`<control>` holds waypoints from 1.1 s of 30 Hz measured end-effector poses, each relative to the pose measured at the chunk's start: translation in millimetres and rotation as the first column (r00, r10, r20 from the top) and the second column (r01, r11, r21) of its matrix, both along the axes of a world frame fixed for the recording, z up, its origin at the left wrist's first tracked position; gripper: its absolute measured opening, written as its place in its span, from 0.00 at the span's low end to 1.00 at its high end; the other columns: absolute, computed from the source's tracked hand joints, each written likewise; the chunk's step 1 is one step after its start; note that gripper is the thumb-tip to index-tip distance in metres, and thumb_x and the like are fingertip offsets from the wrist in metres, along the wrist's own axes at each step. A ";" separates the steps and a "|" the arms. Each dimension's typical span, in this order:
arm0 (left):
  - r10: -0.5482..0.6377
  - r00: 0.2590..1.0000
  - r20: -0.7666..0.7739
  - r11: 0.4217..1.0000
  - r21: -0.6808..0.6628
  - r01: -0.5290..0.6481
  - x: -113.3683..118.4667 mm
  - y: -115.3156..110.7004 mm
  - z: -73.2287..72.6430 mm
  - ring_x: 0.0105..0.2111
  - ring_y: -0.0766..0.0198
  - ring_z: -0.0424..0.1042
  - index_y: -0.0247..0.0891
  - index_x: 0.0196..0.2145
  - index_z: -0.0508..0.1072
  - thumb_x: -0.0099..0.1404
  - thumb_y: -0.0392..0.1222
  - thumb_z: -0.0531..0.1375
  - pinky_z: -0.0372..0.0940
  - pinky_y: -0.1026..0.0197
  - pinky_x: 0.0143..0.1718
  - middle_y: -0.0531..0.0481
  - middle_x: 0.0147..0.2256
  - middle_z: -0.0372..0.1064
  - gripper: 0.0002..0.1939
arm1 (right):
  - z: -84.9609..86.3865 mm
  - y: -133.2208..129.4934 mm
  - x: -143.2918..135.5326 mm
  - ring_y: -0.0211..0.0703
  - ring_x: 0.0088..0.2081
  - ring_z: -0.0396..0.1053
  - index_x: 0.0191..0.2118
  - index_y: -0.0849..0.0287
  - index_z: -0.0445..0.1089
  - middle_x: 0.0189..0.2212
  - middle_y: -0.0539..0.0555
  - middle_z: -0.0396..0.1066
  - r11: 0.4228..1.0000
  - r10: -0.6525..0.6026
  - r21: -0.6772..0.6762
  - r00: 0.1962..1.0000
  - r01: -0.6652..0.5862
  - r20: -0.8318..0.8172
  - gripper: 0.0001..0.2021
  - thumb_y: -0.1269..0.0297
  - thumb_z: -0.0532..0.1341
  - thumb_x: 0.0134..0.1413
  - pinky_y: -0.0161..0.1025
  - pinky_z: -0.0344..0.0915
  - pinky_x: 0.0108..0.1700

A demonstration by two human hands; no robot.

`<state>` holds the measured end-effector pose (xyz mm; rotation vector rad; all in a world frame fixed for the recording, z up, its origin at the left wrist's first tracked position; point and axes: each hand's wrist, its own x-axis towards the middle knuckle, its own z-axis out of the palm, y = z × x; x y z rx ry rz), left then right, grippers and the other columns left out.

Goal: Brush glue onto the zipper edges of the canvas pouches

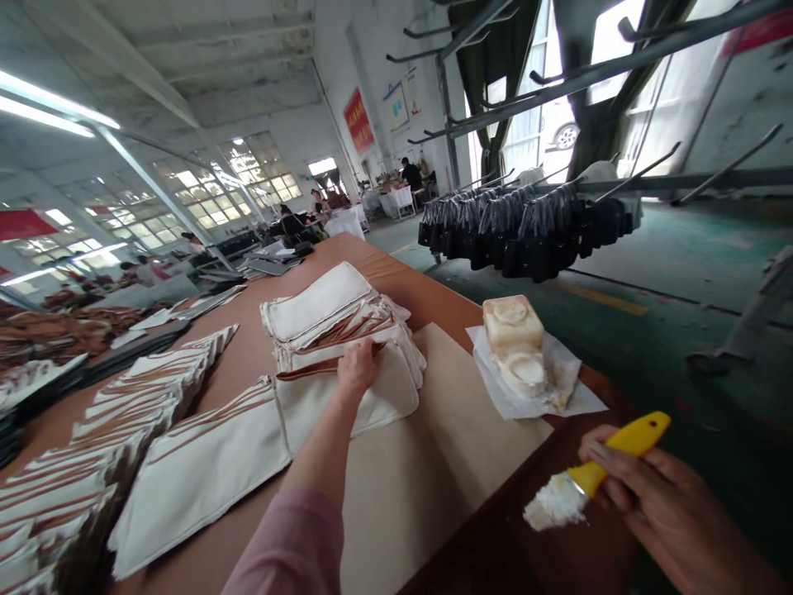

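"Cream panel (387,401): where does it lie?"

"On the table (421,289), at the near side of a layered stack (328,302) and partly over a tan sheet (452,405). The left hand (358,368) has it by a brown edge (310,370)."

"How is that arm set?"

"It reaches forward from the bottom of the view, out of a pink sleeve (294,537), the forearm slanting up and to the right, back of the hand uppermost. The fingers are curled together, clamped on the edge, their tips partly hidden."

"And the right hand (650,487)?"

"It comes in from the lower right corner, thumb and fingers closed around the yellow handle of a brush (623,450). The handle tilts up to the right; the bristles point down and left, thick with white paste (561,500), well apart from the panel."

"What stands near the brush?"

"A squarish container (511,322), on a white sheet (570,368) by the table's edge."

"Any writing?"

"A red banner (358,121) on the far wall carries yellowish characters, too small to make out. The poster (396,107) beside it is equally unreadable."
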<state>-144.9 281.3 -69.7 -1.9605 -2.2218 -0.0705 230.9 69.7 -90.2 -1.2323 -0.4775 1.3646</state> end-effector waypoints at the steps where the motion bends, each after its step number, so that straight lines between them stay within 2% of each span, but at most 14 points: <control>1: 0.011 1.000 0.003 1.000 0.002 -0.011 0.8 -0.7 2.9 0.51 0.49 0.70 0.43 0.50 0.73 0.68 0.48 0.59 0.64 0.52 0.47 0.40 0.48 0.72 0.16 | -0.3 -1.4 2.2 0.35 0.23 0.56 0.30 0.57 0.76 0.19 0.46 0.60 1.000 0.000 -0.001 1.000 0.000 -0.010 0.19 0.50 0.77 0.37 0.29 0.60 0.23; 4: 0.007 1.000 0.022 1.000 0.021 -0.008 6.8 -6.1 13.0 0.55 0.45 0.67 0.40 0.44 0.76 0.67 0.47 0.59 0.63 0.51 0.49 0.37 0.52 0.70 0.13 | 2.3 -7.1 7.1 0.35 0.23 0.56 0.30 0.58 0.76 0.19 0.47 0.60 1.000 -0.005 0.019 0.999 0.006 -0.034 0.20 0.49 0.78 0.36 0.29 0.60 0.23; 8: -0.090 0.990 0.112 0.996 0.005 0.090 20.7 -29.8 31.5 0.47 0.51 0.74 0.41 0.46 0.76 0.68 0.47 0.58 0.64 0.55 0.46 0.43 0.43 0.77 0.13 | 12.6 -8.0 17.6 0.35 0.23 0.56 0.29 0.58 0.75 0.19 0.47 0.60 0.994 -0.032 0.105 0.997 0.039 -0.068 0.19 0.51 0.78 0.35 0.30 0.61 0.23; 12: -0.261 0.933 0.247 0.962 -0.011 0.272 41.9 -81.0 52.7 0.42 0.59 0.75 0.44 0.46 0.78 0.69 0.48 0.57 0.64 0.62 0.43 0.49 0.43 0.78 0.14 | 37.4 6.5 24.5 0.34 0.22 0.55 0.31 0.57 0.74 0.18 0.45 0.59 0.962 -0.059 0.258 0.993 0.085 -0.104 0.13 0.56 0.75 0.45 0.30 0.61 0.25; 14: -0.346 0.856 0.384 0.927 0.001 0.375 57.5 -113.2 61.2 0.40 0.61 0.75 0.43 0.46 0.79 0.68 0.49 0.57 0.65 0.63 0.41 0.50 0.41 0.78 0.15 | 53.8 15.4 21.4 0.35 0.21 0.56 0.30 0.57 0.73 0.17 0.45 0.58 0.924 -0.024 0.377 0.993 0.068 -0.118 0.12 0.58 0.74 0.47 0.32 0.61 0.26; 16: -0.379 0.759 0.528 0.903 0.034 0.428 76.6 -145.2 67.6 0.39 0.61 0.75 0.42 0.46 0.79 0.68 0.49 0.58 0.66 0.63 0.40 0.50 0.40 0.78 0.15 | 67.9 21.5 13.8 0.36 0.21 0.56 0.30 0.57 0.71 0.17 0.44 0.58 0.870 0.031 0.493 0.995 0.018 -0.092 0.11 0.58 0.72 0.51 0.34 0.60 0.26; 18: -0.363 0.687 0.630 0.903 0.056 0.426 97.7 -174.1 73.0 0.38 0.61 0.76 0.42 0.45 0.80 0.66 0.47 0.59 0.66 0.63 0.39 0.50 0.39 0.78 0.14 | 76.9 23.4 3.6 0.36 0.22 0.58 0.32 0.57 0.71 0.17 0.44 0.59 0.811 0.057 0.584 0.998 -0.039 -0.014 0.10 0.58 0.68 0.56 0.35 0.61 0.27; 21: -0.319 0.606 0.729 0.913 0.064 0.404 127.3 -208.9 80.1 0.36 0.62 0.75 0.40 0.41 0.81 0.64 0.44 0.61 0.66 0.64 0.36 0.50 0.36 0.78 0.11 | 81.0 21.9 -9.8 0.38 0.22 0.61 0.33 0.57 0.71 0.19 0.45 0.62 0.733 0.045 0.662 0.982 -0.156 0.181 0.10 0.57 0.64 0.61 0.36 0.61 0.28; 23: -0.287 0.560 0.777 0.920 0.062 0.386 141.0 -225.7 82.9 0.33 0.62 0.74 0.39 0.38 0.81 0.62 0.43 0.62 0.66 0.65 0.33 0.50 0.33 0.77 0.10 | 80.7 21.6 -12.7 0.38 0.23 0.63 0.32 0.56 0.71 0.19 0.46 0.63 0.694 -0.020 0.679 0.936 -0.241 0.352 0.11 0.57 0.63 0.63 0.37 0.62 0.28; 25: -0.251 0.489 0.836 0.930 0.067 0.362 148.0 -237.3 82.5 0.33 0.62 0.74 0.39 0.37 0.81 0.61 0.44 0.63 0.65 0.66 0.32 0.50 0.32 0.76 0.09 | 80.9 22.2 -9.6 0.39 0.23 0.64 0.31 0.57 0.71 0.19 0.47 0.64 0.680 -0.130 0.680 0.867 -0.274 0.480 0.11 0.56 0.62 0.62 0.37 0.63 0.29; 27: -0.202 0.393 0.897 0.937 0.060 0.345 149.5 -244.0 79.1 0.35 0.61 0.75 0.39 0.38 0.80 0.61 0.46 0.64 0.66 0.66 0.34 0.50 0.34 0.77 0.10 | 82.6 21.1 -2.9 0.39 0.22 0.63 0.32 0.57 0.71 0.19 0.47 0.64 0.682 -0.222 0.692 0.835 -0.236 0.504 0.11 0.56 0.62 0.62 0.38 0.62 0.29; 29: -0.146 0.315 0.938 0.938 0.029 0.346 148.6 -247.1 75.1 0.36 0.61 0.75 0.40 0.39 0.80 0.61 0.47 0.64 0.67 0.65 0.35 0.50 0.36 0.78 0.12 | 85.1 16.3 2.8 0.39 0.22 0.63 0.33 0.57 0.71 0.19 0.46 0.63 0.690 -0.239 0.699 0.851 -0.190 0.467 0.12 0.55 0.61 0.63 0.37 0.62 0.27; 31: -0.113 0.286 0.952 0.935 0.005 0.353 148.1 -249.0 72.7 0.35 0.61 0.74 0.39 0.40 0.79 0.61 0.49 0.65 0.66 0.65 0.34 0.49 0.36 0.78 0.13 | 87.3 9.1 4.5 0.39 0.22 0.64 0.34 0.57 0.71 0.19 0.45 0.63 0.681 -0.181 0.702 0.881 -0.208 0.436 0.12 0.54 0.60 0.64 0.36 0.62 0.26; 33: -0.142 0.305 0.942 0.928 0.019 0.373 148.8 -252.0 72.5 0.34 0.62 0.73 0.37 0.39 0.79 0.62 0.50 0.64 0.66 0.66 0.32 0.49 0.35 0.77 0.14 | 87.6 3.3 3.3 0.39 0.22 0.64 0.33 0.57 0.71 0.19 0.46 0.64 0.655 -0.147 0.707 0.873 -0.266 0.465 0.13 0.53 0.61 0.63 0.36 0.63 0.27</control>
